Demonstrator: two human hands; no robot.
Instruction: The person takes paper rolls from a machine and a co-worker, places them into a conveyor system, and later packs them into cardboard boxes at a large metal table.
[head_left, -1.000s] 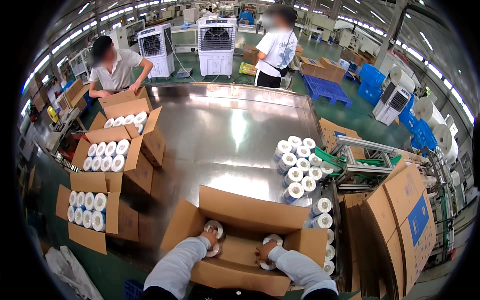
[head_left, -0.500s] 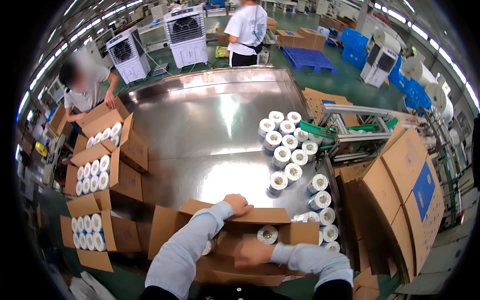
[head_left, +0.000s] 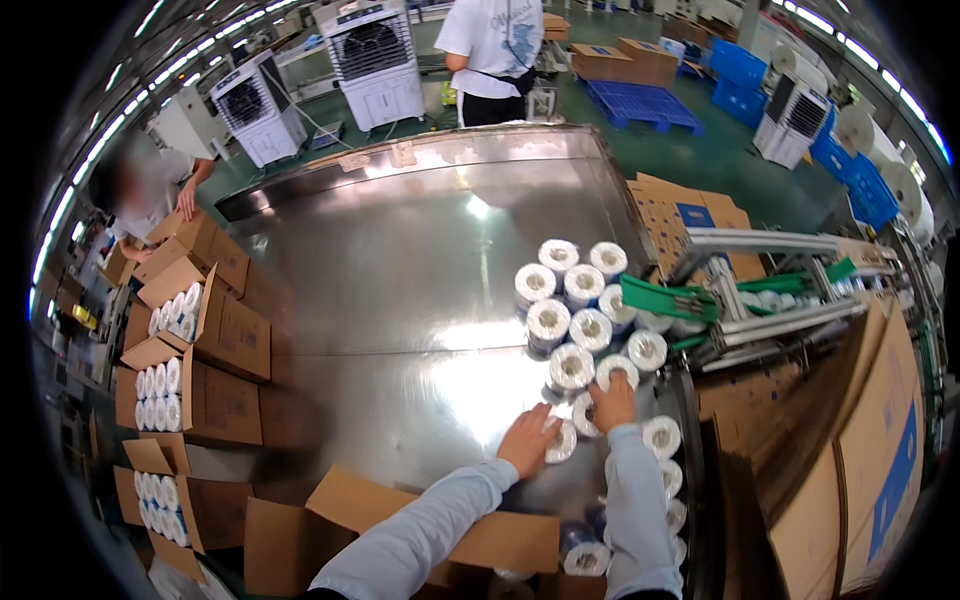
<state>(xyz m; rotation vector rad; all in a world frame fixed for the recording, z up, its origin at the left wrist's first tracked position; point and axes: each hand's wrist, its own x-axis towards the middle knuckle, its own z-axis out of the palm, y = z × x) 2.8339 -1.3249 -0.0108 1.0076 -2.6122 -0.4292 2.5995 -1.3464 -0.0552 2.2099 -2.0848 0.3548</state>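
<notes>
Over the metal table (head_left: 400, 270), both arms reach across an open carton (head_left: 510, 540) at the front edge. My left hand (head_left: 526, 441) curls its fingers against the left side of a white-topped, plastic-wrapped paper roll (head_left: 562, 442). Just right of it, my right hand (head_left: 613, 403) has its fingers round another paper roll (head_left: 584, 414), which it partly covers. More paper rolls (head_left: 571, 367) stand upright in a cluster beyond my hands. Rolls (head_left: 586, 559) also show beside my right forearm. The carton's inside is mostly cut off by my left arm and the frame's edge.
Open cartons (head_left: 225, 400) filled with rolls line the left side, where a co-worker (head_left: 150, 195) handles one. A conveyor with green guides (head_left: 670, 298) meets the table at right. Flattened cartons (head_left: 850, 480) lean at the near right. Another person (head_left: 490, 50) stands beyond the table.
My left hand has left the carton flap and my right hand has come out of the carton. Both have moved forward and right to the rolls. The view has shifted too.
</notes>
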